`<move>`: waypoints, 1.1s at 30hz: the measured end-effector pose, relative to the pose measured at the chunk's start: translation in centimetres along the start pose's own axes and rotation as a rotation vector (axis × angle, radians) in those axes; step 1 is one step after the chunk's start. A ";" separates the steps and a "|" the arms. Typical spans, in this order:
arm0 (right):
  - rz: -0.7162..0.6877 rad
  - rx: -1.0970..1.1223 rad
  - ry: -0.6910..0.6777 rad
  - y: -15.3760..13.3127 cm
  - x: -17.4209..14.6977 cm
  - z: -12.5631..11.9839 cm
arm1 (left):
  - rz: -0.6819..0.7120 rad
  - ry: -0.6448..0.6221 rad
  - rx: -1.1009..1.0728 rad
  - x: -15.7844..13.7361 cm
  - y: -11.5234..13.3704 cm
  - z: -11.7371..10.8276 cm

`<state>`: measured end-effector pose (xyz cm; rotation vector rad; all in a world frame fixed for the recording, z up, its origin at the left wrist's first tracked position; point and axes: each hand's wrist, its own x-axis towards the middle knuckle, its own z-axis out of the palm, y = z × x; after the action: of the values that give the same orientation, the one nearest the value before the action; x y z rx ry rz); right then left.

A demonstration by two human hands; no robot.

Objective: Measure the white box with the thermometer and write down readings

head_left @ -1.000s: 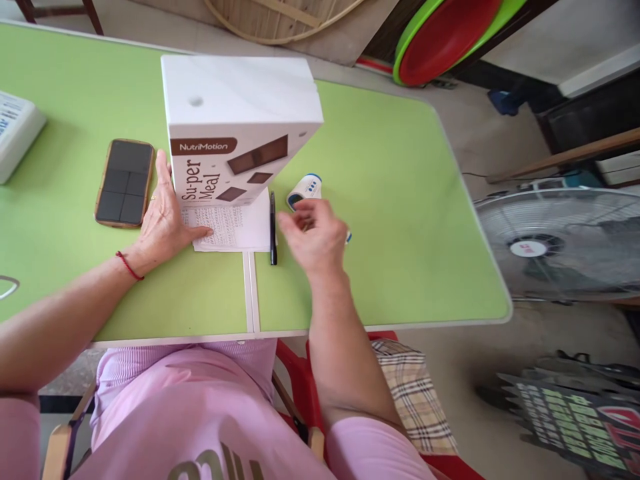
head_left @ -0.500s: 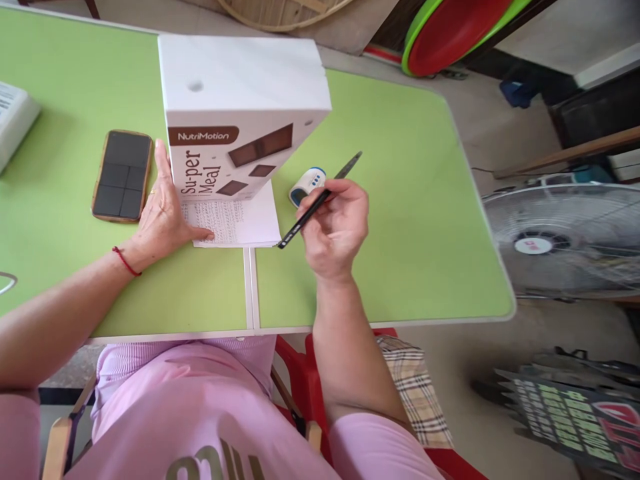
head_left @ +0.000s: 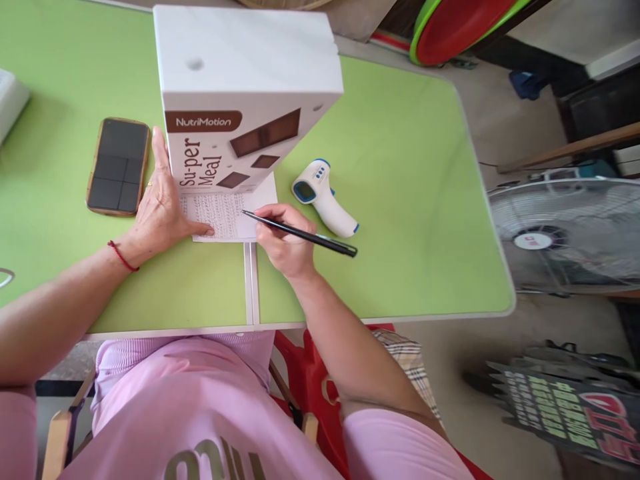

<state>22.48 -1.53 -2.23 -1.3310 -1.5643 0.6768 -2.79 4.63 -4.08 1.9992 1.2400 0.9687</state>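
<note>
My right hand (head_left: 287,243) grips a black pen (head_left: 320,241), its tip over the right part of a handwritten sheet of paper (head_left: 255,230); whether the tip touches is unclear. With fingers stretched out, my left hand (head_left: 163,207) lies beside a tall white box (head_left: 195,160) marked "Su-per Meal", its thumb resting on the paper's lower left. The box stands upright and hides the paper's upper part. Left of that hand lies a smartphone (head_left: 119,167) with a dark screen. A white and blue infrared thermometer (head_left: 325,200) lies just right of my right hand.
The green folding table (head_left: 410,220) has a pale seam near its middle. A white object (head_left: 10,103) sits at the left edge. On the right stands a fan (head_left: 560,233), and a red stool (head_left: 315,387) is below the table's front edge.
My right hand has moved left to the paper, and the pen has turned so its tip points left at the writing. The whole thermometer now shows. The left hand stays put.
</note>
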 end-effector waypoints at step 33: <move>0.017 -0.046 0.023 0.8 0.1 0.9 | -0.038 -0.015 -0.006 0.1 0.4 -0.1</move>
<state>22.07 -1.10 -3.27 -1.3828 -1.5598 0.6375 -2.65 4.57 -3.74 1.9676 1.2613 0.9361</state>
